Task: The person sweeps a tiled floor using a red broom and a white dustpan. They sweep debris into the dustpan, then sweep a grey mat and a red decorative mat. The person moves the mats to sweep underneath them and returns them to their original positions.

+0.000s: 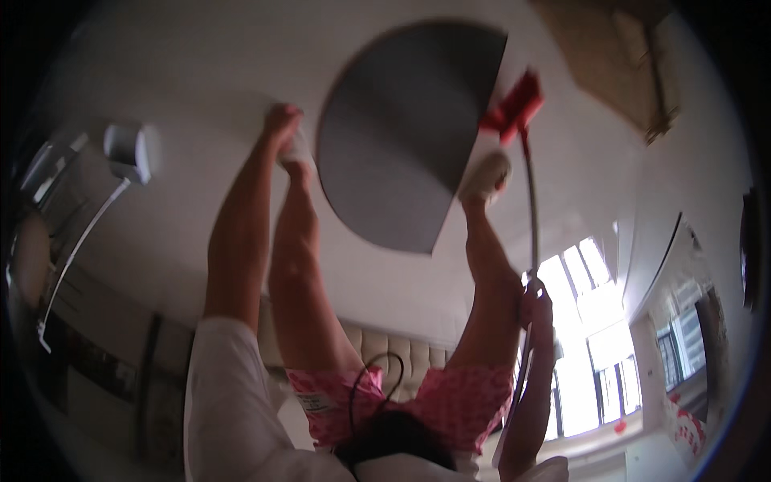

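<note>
A broom with a red head [516,104] and a thin grey handle [532,193] stretches forward on the right. My right hand [536,304] is closed round its handle, beside my right knee. The broom head lies close to the straight edge of a dark grey half-round mat [393,136] on the floor. My left arm reaches far forward, and my left hand [283,122] hangs over my left shoe [297,151], left of the mat's curved edge. Blur smears its fingers, so whether it grips anything is unclear.
At the left stands a pale dustpan-like thing [128,153] on a long thin handle. A brown panel-like piece [610,64] sits at the far right. Tufted beige padding [389,341] shows behind my legs, and a bright barred window [590,345] at the right.
</note>
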The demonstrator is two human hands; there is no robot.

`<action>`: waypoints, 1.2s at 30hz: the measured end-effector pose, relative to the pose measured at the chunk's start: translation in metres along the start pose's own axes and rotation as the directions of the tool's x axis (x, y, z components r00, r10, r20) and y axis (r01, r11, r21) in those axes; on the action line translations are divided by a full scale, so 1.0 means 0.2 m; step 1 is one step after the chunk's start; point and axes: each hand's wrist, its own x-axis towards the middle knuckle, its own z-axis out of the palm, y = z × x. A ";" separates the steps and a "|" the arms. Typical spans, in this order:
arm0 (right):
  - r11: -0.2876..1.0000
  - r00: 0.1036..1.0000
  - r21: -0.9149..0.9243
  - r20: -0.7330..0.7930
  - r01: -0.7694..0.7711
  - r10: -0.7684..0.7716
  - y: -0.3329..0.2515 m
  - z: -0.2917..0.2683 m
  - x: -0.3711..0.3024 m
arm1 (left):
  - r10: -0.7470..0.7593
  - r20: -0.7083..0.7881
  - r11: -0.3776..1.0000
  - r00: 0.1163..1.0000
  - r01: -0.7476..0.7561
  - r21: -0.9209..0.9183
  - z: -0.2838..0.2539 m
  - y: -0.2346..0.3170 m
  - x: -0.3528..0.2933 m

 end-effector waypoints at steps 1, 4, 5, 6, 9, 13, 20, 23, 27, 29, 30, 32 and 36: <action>0.998 0.999 -0.045 0.023 0.049 -0.048 -0.11 0.05 -0.07 | 0.004 -0.035 0.992 0.999 0.000 0.127 0.04 -0.19 0.08; 0.990 0.992 -0.063 -0.013 0.125 -0.126 -0.24 0.04 0.01 | -0.083 -0.174 0.996 0.981 0.078 -0.037 0.54 -0.29 0.29; 0.991 0.993 -0.075 0.002 0.114 -0.114 -0.26 0.09 0.05 | 0.012 -0.255 0.992 0.967 0.021 0.125 0.53 -0.49 0.40; 0.989 0.992 -0.099 -0.040 0.114 -0.119 -0.26 0.08 0.08 | 0.163 -0.407 0.956 0.899 -0.043 0.289 0.63 -0.49 0.44; 0.972 0.978 -0.226 -0.177 0.066 -0.108 -0.22 0.07 0.06 | 0.185 -0.575 0.955 0.797 -0.006 0.298 0.84 -0.50 0.47; 0.944 0.981 -0.326 -0.160 0.054 -0.112 -0.22 0.21 0.07 | 0.163 -0.567 0.972 0.807 -0.034 0.230 0.71 -0.62 0.51; 0.995 0.993 -0.028 -0.070 0.096 -0.098 -0.20 0.16 0.05 | 0.193 0.158 0.898 0.968 -0.239 0.369 0.67 -0.04 0.28; 0.961 0.984 0.247 0.095 0.124 -0.151 -0.05 0.13 0.06 | 0.100 0.207 0.906 0.973 -0.175 0.385 0.56 0.20 -0.26; 0.985 0.975 0.004 0.141 0.174 -0.172 -0.09 -0.04 -0.16 | 0.289 0.194 0.901 0.938 -0.335 0.276 0.47 0.35 -0.84; 0.993 0.990 -0.053 0.092 0.108 -0.103 -0.04 -0.21 -0.28 | 0.376 0.214 0.897 0.902 -0.412 0.159 0.38 0.71 -1.26; 0.990 0.992 -0.085 0.076 0.108 -0.102 -0.02 -0.25 -0.35 | 0.400 0.206 0.894 0.893 -0.430 0.128 0.26 0.92 -1.52; 0.981 0.994 -0.160 0.033 0.109 -0.106 0.03 -0.31 -0.44 | 0.433 0.075 0.867 0.898 -0.437 0.238 0.11 1.11 -1.89; 0.990 0.990 -0.074 0.091 0.117 -0.110 0.12 -0.34 -0.48 | 0.453 -0.010 0.871 0.891 -0.440 0.219 -0.05 1.37 -2.39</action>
